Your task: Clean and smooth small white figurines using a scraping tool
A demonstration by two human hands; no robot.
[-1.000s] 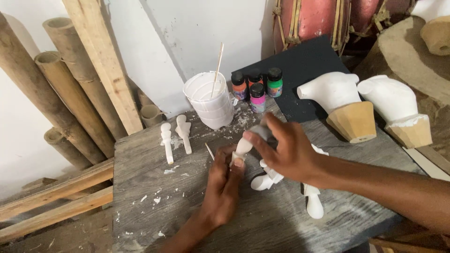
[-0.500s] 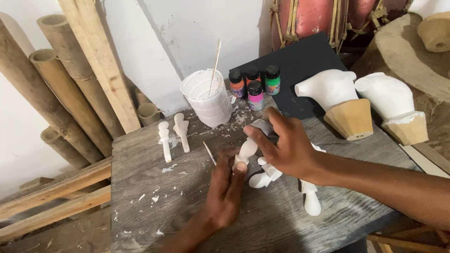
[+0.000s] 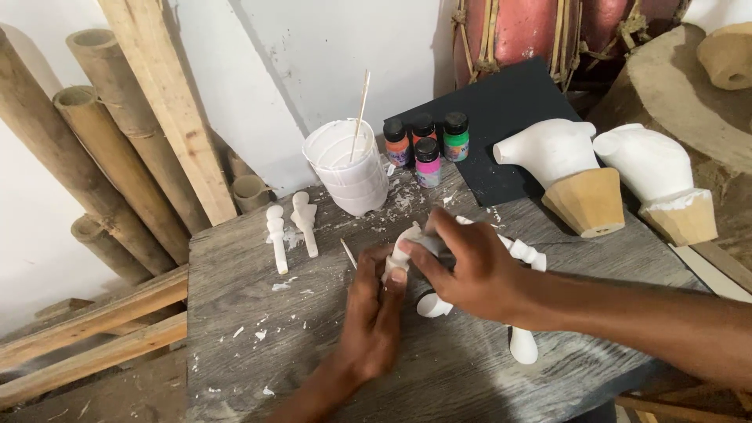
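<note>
My left hand (image 3: pixel 371 312) grips the lower end of a small white carved figure (image 3: pixel 404 244) over the grey wooden table (image 3: pixel 258 313). My right hand (image 3: pixel 468 266) closes over the figure's upper end, with a grey scrap under the fingers; whether it is cloth or sandpaper I cannot tell. Several more white carved pieces (image 3: pixel 520 341) lie under and to the right of my right hand. Two white figures (image 3: pixel 291 227) lie flat farther left. A thin stick (image 3: pixel 348 253) lies just left of my hands.
A white cup (image 3: pixel 345 168) with a stick in it stands at the table's back, beside several small paint bottles (image 3: pixel 427 145). Two white busts on wooden bases (image 3: pixel 619 176) stand at right by a black board (image 3: pixel 501 110). Bamboo poles (image 3: pixel 86 133) and planks lean at left.
Both hands keep hold of the same white figure and have shifted slightly left and nearer to me; the camera view has drifted a little. Other pieces lie unmoved.
</note>
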